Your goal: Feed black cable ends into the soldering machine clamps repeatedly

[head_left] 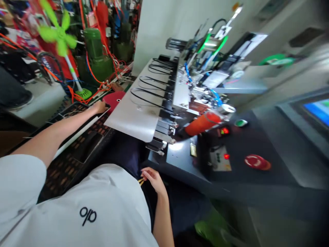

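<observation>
My left arm reaches forward over a black crate (60, 178) with brown oval patches showing through it. At the far end of the crate, my left hand (99, 107) is beside a red round thing (114, 99); its fingers are small and blurred, so their grip is unclear. Close to my lap, my right hand (153, 176) is closed, with thumb and fingertips together. A small yellow two-pronged piece (141, 181) sticks out under those fingertips. In front of me, several black cables (151, 97) lie looped across a pale metal plate (131, 118), their ends at a row of clamps.
A machine with an orange cylinder (203, 123) stands right of the plate. Its dark console (257, 144) carries a red button (257, 162) and a lit screen (318, 109). A green fan (60, 36), a green motor (95, 55) and orange hoses (89, 72) are at the back left.
</observation>
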### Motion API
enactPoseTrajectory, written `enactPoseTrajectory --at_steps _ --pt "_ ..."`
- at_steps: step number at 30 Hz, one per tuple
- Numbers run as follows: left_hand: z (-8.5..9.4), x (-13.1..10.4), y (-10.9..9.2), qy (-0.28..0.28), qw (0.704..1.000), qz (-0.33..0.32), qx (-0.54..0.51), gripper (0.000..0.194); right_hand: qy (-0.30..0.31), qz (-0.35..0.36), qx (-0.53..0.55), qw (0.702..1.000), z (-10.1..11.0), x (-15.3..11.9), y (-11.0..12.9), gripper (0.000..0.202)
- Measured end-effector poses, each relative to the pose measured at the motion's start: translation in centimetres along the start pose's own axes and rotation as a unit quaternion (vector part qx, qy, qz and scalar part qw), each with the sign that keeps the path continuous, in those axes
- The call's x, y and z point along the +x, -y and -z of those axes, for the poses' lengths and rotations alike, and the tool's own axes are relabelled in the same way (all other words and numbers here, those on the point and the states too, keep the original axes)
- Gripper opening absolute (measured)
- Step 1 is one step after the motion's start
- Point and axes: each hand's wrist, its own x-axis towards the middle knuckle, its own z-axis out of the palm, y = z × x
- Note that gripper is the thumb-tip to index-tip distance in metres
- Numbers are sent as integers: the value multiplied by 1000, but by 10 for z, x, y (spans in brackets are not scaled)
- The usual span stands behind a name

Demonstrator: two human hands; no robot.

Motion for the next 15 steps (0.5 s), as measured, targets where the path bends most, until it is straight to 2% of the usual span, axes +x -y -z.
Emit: enactPoseTrajectory --at_steps 3,7,11,15 --pt "6 5 -1 7 1000 11 -7 30 -35 6 14 999 12 -3 -5 42" --pt "10 4 -3 -11 999 10 -30 49 -46 11 20 999 20 -4 -8 39" --pt "11 -3 2 -37 996 23 -72 37 -23 -5 18 1000 26 -10 -15 41" --pt "9 -14 6 -59 990 -17 -130 37 -6 -13 17 1000 31 -14 -15 44"
